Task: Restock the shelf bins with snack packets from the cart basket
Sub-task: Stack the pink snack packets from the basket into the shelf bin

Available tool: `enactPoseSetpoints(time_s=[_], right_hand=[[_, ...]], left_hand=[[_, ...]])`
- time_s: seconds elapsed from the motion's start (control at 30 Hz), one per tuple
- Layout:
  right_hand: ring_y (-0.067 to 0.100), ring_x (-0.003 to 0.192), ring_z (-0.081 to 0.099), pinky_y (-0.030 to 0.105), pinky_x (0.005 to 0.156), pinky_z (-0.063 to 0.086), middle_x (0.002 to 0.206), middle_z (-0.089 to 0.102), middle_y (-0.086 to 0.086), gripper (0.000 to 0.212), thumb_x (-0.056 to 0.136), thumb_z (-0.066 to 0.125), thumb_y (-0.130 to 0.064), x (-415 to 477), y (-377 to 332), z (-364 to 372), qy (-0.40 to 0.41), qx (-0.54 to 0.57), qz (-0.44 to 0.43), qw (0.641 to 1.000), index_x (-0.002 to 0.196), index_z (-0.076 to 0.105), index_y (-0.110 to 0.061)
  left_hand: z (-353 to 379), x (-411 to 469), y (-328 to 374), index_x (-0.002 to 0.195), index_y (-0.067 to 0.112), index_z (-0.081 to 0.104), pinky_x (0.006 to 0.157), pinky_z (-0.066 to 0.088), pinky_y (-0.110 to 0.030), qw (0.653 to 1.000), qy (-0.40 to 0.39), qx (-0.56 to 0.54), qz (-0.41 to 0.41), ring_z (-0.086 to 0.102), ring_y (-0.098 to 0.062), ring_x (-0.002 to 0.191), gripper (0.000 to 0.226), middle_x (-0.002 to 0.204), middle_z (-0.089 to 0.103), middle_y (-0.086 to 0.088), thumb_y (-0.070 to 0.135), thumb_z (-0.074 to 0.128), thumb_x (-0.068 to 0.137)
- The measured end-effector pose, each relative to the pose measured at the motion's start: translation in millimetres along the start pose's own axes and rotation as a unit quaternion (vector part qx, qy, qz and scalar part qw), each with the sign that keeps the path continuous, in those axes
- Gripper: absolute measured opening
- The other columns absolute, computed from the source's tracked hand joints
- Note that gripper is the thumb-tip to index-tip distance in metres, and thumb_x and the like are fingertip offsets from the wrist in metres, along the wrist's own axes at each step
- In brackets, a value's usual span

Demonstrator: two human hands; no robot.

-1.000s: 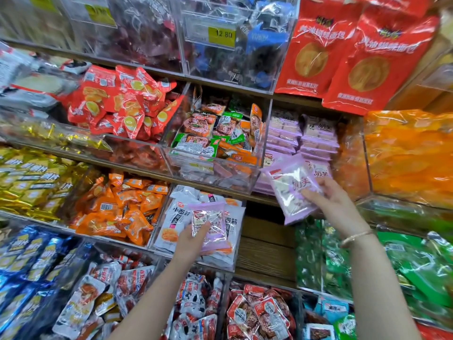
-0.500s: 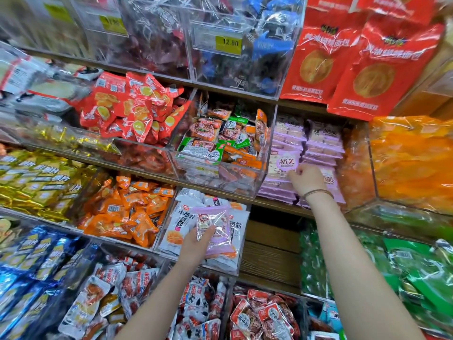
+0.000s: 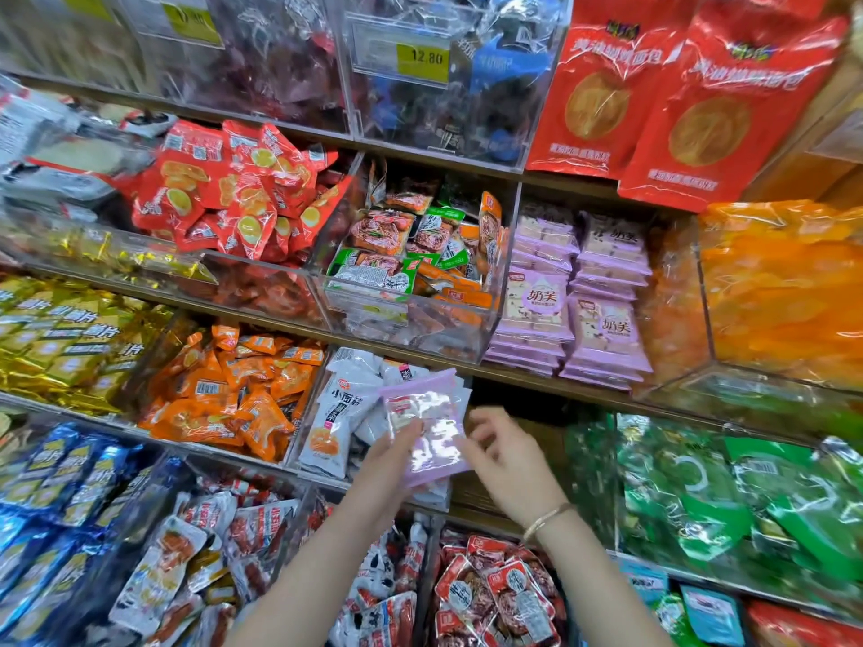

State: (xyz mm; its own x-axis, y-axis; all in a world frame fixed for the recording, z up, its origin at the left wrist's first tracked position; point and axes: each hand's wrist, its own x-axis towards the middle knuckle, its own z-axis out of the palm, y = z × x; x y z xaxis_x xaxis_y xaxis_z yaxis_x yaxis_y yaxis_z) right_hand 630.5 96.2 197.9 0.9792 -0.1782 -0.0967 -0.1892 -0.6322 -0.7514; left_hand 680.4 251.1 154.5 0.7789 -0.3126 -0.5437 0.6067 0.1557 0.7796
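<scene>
Pale purple and glossy, the flat plastic snack packet (image 3: 427, 441) sits in our left grip (image 3: 390, 459), pinched at its lower left corner, below the front edge of the wooden shelf (image 3: 527, 384). Our right grip (image 3: 506, 459) hovers just beside it, fingers loosely spread, holding nothing. Matching purple packets (image 3: 602, 319) stand stacked on that shelf.

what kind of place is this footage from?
Most likely a shop's snack aisle: clear shelf bins full of packets, a yellow 12.80 price tag, and the left hand holding a purple packet.
</scene>
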Motion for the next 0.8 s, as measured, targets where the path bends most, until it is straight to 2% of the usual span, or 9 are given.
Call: enactPoseSetpoints(time_s=[0.03,0.1,0.17,0.23,0.3,0.4,0.5,0.63,0.8], right_hand=[[-0.002,0.068,0.06,0.018,0.058,0.05,0.092,0.061,-0.017,0.014,0.089,0.054,-0.044,-5,3,7,-0.043,0.05,0.014,0.998,0.097,0.042,-0.042],[-0.004,0.064,0.06,0.014,0.055,0.047,0.092,0.065,-0.011,0.013,0.091,0.056,-0.033,-10,10,8,-0.048,0.128,0.042,0.99,0.097,0.046,-0.038],[0.0,0.058,0.058,0.015,0.051,0.046,0.087,0.066,-0.004,0.013,0.092,0.057,-0.025,-12,17,2,-0.026,0.166,0.061,0.984,0.099,0.05,-0.032],[0.004,0.054,0.057,0.019,0.048,0.048,0.083,0.065,0.0,0.013,0.092,0.056,-0.016,-14,23,-9,0.004,0.232,0.073,0.97,0.1,0.054,-0.025],[0.007,0.05,0.056,0.02,0.045,0.048,0.081,0.065,0.0,0.014,0.092,0.055,-0.01,-15,31,-26,0.053,0.298,0.085,0.949,0.101,0.058,-0.02],[0.008,0.047,0.053,0.02,0.043,0.047,0.075,0.067,0.0,0.015,0.09,0.056,-0.01,-17,43,-54,0.127,0.371,0.099,0.915,0.104,0.062,-0.015],[0.008,0.05,0.055,0.02,0.047,0.049,0.079,0.069,-0.001,0.017,0.091,0.054,-0.012,-11,52,-82,0.191,0.438,0.1,0.873,0.107,0.062,-0.015],[0.007,0.051,0.056,0.018,0.052,0.052,0.083,0.061,0.003,0.012,0.092,0.056,-0.014,19,47,-110,0.268,0.463,0.105,0.838,0.104,0.057,-0.015],[0.011,0.067,0.056,0.016,0.058,0.054,0.084,0.062,0.004,0.017,0.087,0.064,-0.014,53,37,-109,0.344,0.57,0.159,0.729,0.103,0.059,-0.01]], left_hand=[[5,-1,1,0.141,0.014,0.041,0.087,0.054,-0.035,1.0,-0.028,0.009,-0.001,0.065,-0.014,0.105,0.072,0.131,0.058,-0.005,0.051,0.061,0.083],[18,-1,-2,0.145,0.022,0.036,0.107,0.038,-0.044,0.996,-0.025,0.086,0.012,0.046,-0.015,0.127,0.072,0.142,0.041,0.011,0.059,0.052,0.087],[24,-1,-3,0.138,0.031,0.042,0.105,0.034,-0.038,0.97,0.014,0.221,0.099,0.038,-0.006,0.118,0.06,0.123,0.037,0.021,0.067,0.039,0.089],[30,-3,-2,0.106,0.037,0.053,0.087,0.044,-0.03,0.928,-0.01,0.299,0.22,0.047,-0.002,0.095,0.048,0.097,0.047,0.028,0.073,0.031,0.084],[25,2,-7,0.096,0.028,0.055,0.077,0.046,-0.032,0.857,-0.026,0.398,0.328,0.053,-0.008,0.085,0.047,0.086,0.053,0.017,0.066,0.03,0.088],[5,23,-29,0.113,0.014,0.059,0.095,0.041,-0.035,0.685,0.017,0.6,0.413,0.052,-0.019,0.112,0.046,0.118,0.057,-0.002,0.051,0.039,0.093],[-5,32,-48,0.113,0.015,0.06,0.096,0.045,-0.042,0.606,0.048,0.666,0.432,0.053,-0.024,0.12,0.041,0.129,0.056,-0.006,0.045,0.045,0.09],[-4,38,-50,0.113,0.016,0.059,0.095,0.047,-0.044,0.601,0.064,0.679,0.417,0.052,-0.023,0.12,0.042,0.129,0.056,-0.005,0.046,0.042,0.089],[-5,36,-50,0.114,0.014,0.061,0.101,0.035,-0.039,0.603,0.058,0.678,0.417,0.051,-0.022,0.122,0.044,0.131,0.056,-0.004,0.045,0.04,0.089]])
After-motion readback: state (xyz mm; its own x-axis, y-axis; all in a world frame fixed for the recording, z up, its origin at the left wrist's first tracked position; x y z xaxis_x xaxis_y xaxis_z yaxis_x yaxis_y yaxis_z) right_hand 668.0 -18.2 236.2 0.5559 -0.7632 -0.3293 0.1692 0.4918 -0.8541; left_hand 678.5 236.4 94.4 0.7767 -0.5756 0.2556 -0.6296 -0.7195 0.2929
